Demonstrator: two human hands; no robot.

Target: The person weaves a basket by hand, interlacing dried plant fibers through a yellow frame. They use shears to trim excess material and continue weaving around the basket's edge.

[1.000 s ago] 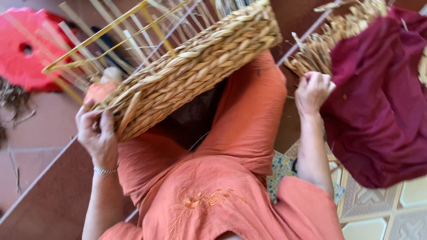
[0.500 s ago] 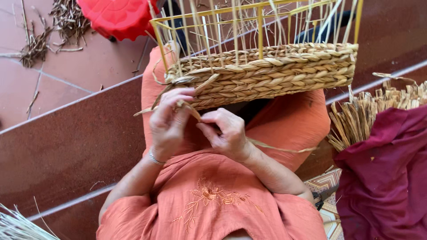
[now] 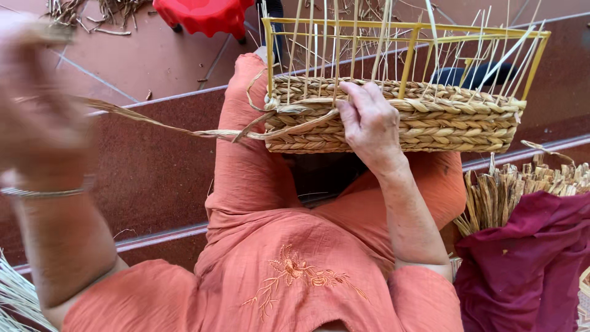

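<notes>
A half-woven straw basket (image 3: 430, 120) on a yellow wire frame (image 3: 405, 58) rests on my knees, which are covered in orange cloth. My right hand (image 3: 369, 123) presses on the woven rim, fingers closed over the weave. My left hand (image 3: 37, 117), blurred and raised far out to the left, is shut on a long flat straw strand (image 3: 166, 127) that runs taut from the basket's left corner to that hand. Thin upright stakes stick up through the frame.
A bundle of dried straw (image 3: 516, 187) wrapped in dark red cloth (image 3: 528, 264) lies at my right. A red plastic stool (image 3: 206, 15) stands ahead on the tiled floor, with straw scraps (image 3: 98, 12) near it. Loose pale straw (image 3: 15, 298) shows at bottom left.
Both hands were together at the basket's left corner. Now my left hand has pulled the strand far out to the left, and my right hand has moved up onto the rim.
</notes>
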